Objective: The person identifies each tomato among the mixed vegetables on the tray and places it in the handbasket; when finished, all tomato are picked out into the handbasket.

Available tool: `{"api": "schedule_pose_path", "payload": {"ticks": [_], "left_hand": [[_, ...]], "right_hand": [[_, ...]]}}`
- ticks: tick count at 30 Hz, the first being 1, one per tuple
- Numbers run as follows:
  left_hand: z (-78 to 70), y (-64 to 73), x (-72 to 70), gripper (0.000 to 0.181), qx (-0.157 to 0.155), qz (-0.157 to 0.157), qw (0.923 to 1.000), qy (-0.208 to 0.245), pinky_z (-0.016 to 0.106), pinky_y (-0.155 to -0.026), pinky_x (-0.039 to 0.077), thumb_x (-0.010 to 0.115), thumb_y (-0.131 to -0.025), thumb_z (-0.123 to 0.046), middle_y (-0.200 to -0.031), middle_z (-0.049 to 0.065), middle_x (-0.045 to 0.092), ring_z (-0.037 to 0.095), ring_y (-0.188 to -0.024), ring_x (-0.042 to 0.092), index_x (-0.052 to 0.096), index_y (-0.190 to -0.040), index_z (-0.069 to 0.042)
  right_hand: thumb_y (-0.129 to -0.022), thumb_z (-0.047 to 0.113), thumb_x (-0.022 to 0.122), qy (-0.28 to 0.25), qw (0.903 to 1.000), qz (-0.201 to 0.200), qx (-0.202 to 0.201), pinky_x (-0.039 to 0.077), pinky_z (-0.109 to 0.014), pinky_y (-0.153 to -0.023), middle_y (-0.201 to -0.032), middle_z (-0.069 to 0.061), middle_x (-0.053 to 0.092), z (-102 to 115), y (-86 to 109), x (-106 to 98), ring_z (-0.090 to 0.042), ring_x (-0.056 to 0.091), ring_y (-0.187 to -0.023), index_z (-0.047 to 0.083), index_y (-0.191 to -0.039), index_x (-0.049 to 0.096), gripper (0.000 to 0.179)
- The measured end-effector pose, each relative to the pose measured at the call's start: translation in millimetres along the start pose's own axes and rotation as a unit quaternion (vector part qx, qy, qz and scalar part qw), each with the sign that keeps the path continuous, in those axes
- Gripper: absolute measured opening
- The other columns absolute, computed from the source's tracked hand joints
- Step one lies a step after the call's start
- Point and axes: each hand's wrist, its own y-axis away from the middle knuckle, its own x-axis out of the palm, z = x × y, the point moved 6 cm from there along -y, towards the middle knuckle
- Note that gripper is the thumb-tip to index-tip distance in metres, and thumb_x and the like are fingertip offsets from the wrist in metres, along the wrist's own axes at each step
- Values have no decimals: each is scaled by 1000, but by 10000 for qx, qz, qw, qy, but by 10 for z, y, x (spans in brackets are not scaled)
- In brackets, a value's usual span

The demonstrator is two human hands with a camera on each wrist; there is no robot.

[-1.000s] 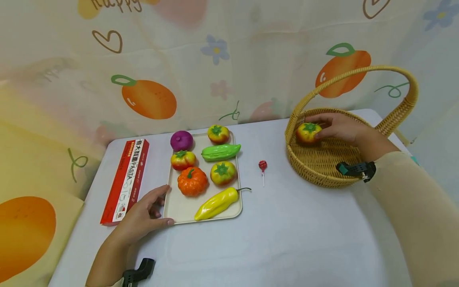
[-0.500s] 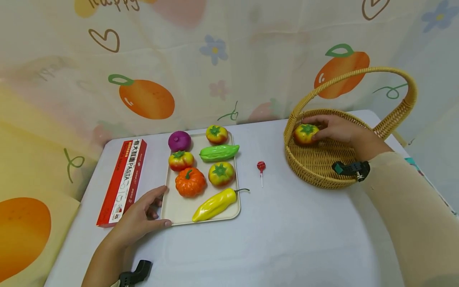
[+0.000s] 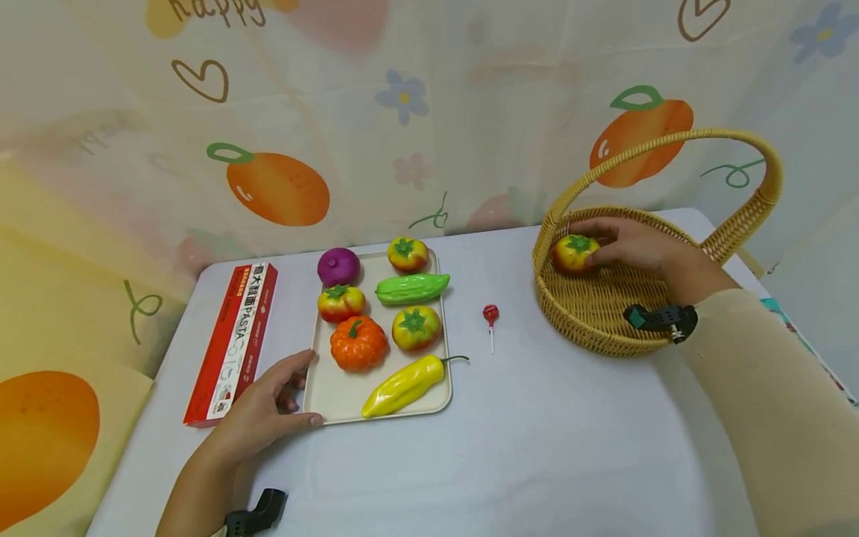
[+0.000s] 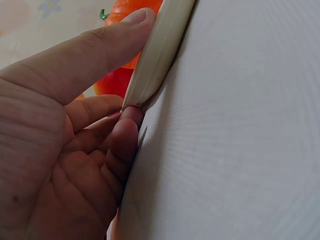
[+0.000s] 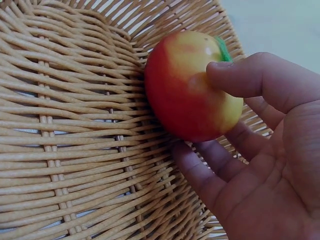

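Note:
In the head view my right hand reaches into the wicker basket. It holds a red-and-yellow toy tomato with a green leafy top against the basket's left inner wall. The right wrist view has the thumb on the tomato's side and the fingers beneath. At the left, my left hand grips the near left corner of a cream tray. Its thumb lies on the rim, and other fingers curl at the edge. On the tray are a toy pumpkin, a yellow pepper and more toy produce.
A purple onion, a green gourd-like vegetable and several tomatoes share the tray. A red lollipop lies between tray and basket. Left of the tray sits a red pasta box. The basket's tall handle arches above the right arm.
The head view shifts slightly. Both hands keep their places, the right on the tomato in the basket and the left at the tray corner; the right wrist turns a little.

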Motion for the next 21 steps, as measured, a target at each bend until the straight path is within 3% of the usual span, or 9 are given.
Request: {"api": "schedule_pose_path", "payload": {"ticks": [9,16,21], "left_hand": [[-13,11,-2,97,53,-47,10000,-5,23,-75,57,99,-77,-24,-118,9,59,24,-91,57,48,-160,-12],[-15,10,-13,97,90,12,10000,0,23,-76,57,98,-78,-26,-119,9,59,24,-92,57,48,-160,-13],[-7,5,-7,97,121,41,9999,31,24,-77,58,98,-78,-25,-118,9,59,24,-91,57,48,-160,-12]], "right_hand": [[-101,11,72,-273,9995,-170,25,51,-19,-92,-157,-10,50,-22,31,-59,-24,52,-129,11,-159,50,62],[-104,5,66,-708,9973,-179,-12,52,-18,-93,-163,-11,42,-34,84,-130,-24,45,-140,5,-163,40,64],[-105,11,67,-610,9979,-214,90,52,-17,-92,-166,-11,39,-16,174,-192,-27,44,-144,9,-165,37,67]]}}
